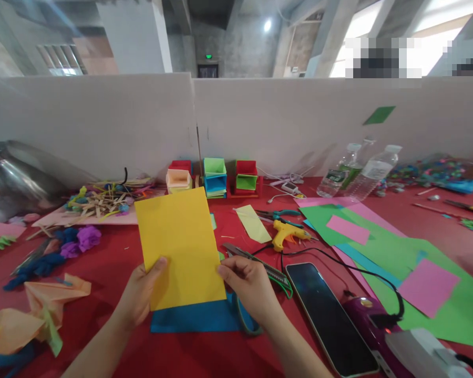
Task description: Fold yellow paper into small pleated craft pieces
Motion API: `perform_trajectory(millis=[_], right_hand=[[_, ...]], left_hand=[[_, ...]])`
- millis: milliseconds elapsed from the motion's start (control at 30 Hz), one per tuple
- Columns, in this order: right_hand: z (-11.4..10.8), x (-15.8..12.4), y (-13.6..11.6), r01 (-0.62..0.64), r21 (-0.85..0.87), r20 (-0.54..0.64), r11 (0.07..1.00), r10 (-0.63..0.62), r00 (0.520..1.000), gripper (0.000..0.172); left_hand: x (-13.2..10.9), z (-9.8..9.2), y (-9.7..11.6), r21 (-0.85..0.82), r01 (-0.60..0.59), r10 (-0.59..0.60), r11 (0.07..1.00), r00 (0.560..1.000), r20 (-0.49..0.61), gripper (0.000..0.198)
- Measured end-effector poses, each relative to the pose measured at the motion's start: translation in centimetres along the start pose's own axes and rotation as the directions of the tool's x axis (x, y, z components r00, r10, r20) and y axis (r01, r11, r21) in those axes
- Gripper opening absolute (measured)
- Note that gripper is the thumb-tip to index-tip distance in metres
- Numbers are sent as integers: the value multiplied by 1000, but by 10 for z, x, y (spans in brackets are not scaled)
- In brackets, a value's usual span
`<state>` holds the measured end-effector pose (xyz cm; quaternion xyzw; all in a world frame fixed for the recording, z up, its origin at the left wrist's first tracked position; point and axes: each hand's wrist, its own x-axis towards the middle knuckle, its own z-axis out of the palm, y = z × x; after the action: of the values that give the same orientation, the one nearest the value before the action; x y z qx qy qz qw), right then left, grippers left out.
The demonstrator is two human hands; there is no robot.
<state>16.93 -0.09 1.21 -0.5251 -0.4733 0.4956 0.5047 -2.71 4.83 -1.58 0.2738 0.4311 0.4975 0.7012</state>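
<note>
A yellow sheet of paper point(179, 247) is held up, slightly tilted, above the red table. My left hand point(144, 289) grips its lower left edge, the thumb on the front and the fingers behind. At the lower right edge, my right hand point(248, 286) pinches the same sheet between thumb and fingers. Below it lies a blue sheet point(193, 318), partly covered. Scissors point(246, 317) with dark handles rest by the blue sheet, partly hidden by my right hand. Just beyond that hand is a utility knife point(278, 273).
Small folded paper boxes point(215, 178) stand against the white partition point(102, 126). A yellow glue gun point(287, 234), a phone point(327, 315), a purple power strip point(362, 315) and green paper point(449, 273) lie to the right. Craft sticks point(102, 202) and pompoms point(89, 238) are at left.
</note>
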Motion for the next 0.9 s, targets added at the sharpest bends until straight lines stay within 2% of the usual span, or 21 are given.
perform_trajectory(millis=[233, 333, 433, 533, 567, 633, 700, 767, 833, 900], right_hand=[[1, -2, 0, -25, 70, 89, 997, 19, 996, 26], [4, -1, 1, -28, 50, 82, 998, 24, 996, 24], [-2, 0, -1, -14, -59, 40, 998, 17, 999, 22], [-28, -5, -8, 33, -310, -103, 950, -68, 992, 24], [-39, -9, -10, 48, -452, -149, 891, -129, 980, 22], [-60, -20, -10, 0, -705, -204, 709, -203, 958, 19], [-69, -32, -6, -66, -814, -212, 577, -190, 959, 21], [-64, -44, 1, -91, -843, -168, 531, -99, 981, 22], [-50, -51, 10, -96, -927, -103, 363, 1, 995, 24], [-34, -52, 15, -155, -973, -150, 173, 40, 988, 43]], left_hand=[[2, -4, -1, 125, -26, 31, 992, 999, -44, 41], [2, -7, -1, 236, -57, 73, 970, 995, -61, 42], [3, -12, -2, 327, -61, 89, 943, 993, -72, 37], [7, -14, 2, 296, -62, 109, 953, 984, -143, 26], [9, -14, 4, 268, -62, 111, 961, 980, -168, 23], [11, -13, 9, 210, -47, 91, 977, 974, -205, 17], [13, -11, 12, 163, -33, 68, 986, 975, -213, 13], [14, -10, 13, 141, -34, 63, 989, 975, -212, 12], [13, -10, 12, 133, -50, 76, 990, 977, -200, 13], [13, -10, 10, 129, -56, 80, 990, 979, -186, 14]])
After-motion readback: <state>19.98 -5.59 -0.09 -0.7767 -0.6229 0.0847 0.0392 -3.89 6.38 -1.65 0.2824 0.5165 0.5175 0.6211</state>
